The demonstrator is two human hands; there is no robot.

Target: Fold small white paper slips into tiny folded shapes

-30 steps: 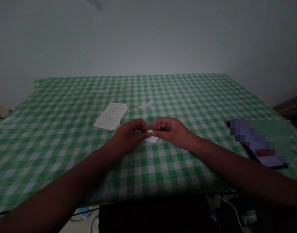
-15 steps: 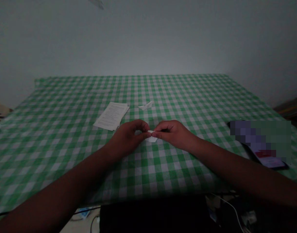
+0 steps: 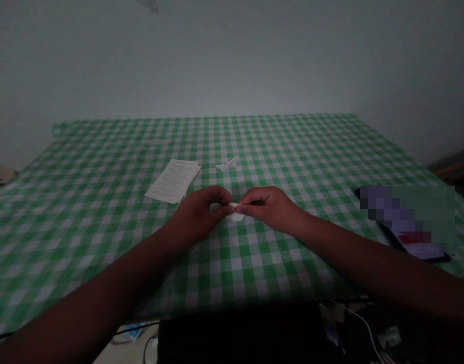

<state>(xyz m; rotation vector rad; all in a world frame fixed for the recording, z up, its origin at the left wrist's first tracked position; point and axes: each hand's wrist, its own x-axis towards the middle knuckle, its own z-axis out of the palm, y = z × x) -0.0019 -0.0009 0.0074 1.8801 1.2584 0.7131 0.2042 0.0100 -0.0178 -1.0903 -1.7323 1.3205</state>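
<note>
A small piece of folded white paper (image 3: pixel 237 217) is pinched between my two hands, just over the checked cloth. My left hand (image 3: pixel 201 210) grips its left side between thumb and fingers. On the right side my right hand (image 3: pixel 271 206) does the same, its thumb tip close to the left thumb. Fingers cover most of the paper's upper part, so the exact fold is hidden. Beyond the hands lies a folded paper boat (image 3: pixel 227 165). To its left rests a stack of printed paper sheets (image 3: pixel 173 182), slightly fanned.
A green and white checked tablecloth (image 3: pixel 292 151) covers the table, which meets a plain wall (image 3: pixel 232 60) at the back. At the right lies a dark-edged phone or tablet (image 3: pixel 417 247), partly blurred out. Cables (image 3: pixel 363 318) hang below the front edge.
My right hand has dropped slightly and its fingers have closed in toward the thumb. Less of the folded paper's lower part shows. The boat and the stack stay where they were.
</note>
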